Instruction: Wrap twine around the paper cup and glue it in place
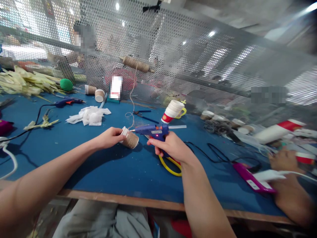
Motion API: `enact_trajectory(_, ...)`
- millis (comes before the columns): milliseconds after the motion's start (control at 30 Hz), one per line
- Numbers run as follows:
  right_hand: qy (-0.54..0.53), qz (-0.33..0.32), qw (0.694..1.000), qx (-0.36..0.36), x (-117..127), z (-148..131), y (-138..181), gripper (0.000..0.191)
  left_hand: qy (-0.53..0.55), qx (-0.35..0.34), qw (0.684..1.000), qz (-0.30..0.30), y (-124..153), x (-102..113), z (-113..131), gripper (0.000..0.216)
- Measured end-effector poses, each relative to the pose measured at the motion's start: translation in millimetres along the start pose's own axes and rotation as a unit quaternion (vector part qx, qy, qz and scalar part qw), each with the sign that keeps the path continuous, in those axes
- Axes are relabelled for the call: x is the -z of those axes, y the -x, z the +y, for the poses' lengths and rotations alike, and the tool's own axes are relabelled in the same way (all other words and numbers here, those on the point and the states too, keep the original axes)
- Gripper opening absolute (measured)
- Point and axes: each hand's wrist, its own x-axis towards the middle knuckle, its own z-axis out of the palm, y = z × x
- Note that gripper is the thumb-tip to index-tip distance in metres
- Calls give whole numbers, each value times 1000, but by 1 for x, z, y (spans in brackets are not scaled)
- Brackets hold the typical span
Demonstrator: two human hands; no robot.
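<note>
My left hand (111, 138) pinches the rim of a paper cup (130, 140) wrapped in brown twine, tilted on its side just above the blue table. In my right hand (168, 145) is a blue hot glue gun (153, 131), its red light lit and a clear glue stick jutting from the back. The nozzle meets the cup near its rim; whether glue is coming out is too small to tell. Twine (133, 89) runs down from a spool (136, 64) on the mesh toward the cup. Yellow-handled scissors (170, 168) lie beneath my right hand.
Stacked paper cups (172, 110), pliers (146, 116) and crumpled white tissue (88, 115) lie ahead. A second glue gun (69, 102) is at the left. A purple power strip (252, 178) and another person's arm (292, 191) are at the right. Perforated metal mesh (193, 66) stands behind.
</note>
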Motion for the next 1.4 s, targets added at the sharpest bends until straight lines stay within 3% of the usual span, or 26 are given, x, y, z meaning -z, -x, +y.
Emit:
enact_trajectory(167,47,-12,999,-8,-2,-2,3,18,-2,2,1000,13,0,0,1,31)
enact_trajectory(733,135,49,989,19,-13,-7,9,18,-20,-7,1000,17,1,1,4,31)
enact_trajectory(1400,215,66,970,95,-13,-4,13,20,-73,-36,997,-3,4,3,8,31)
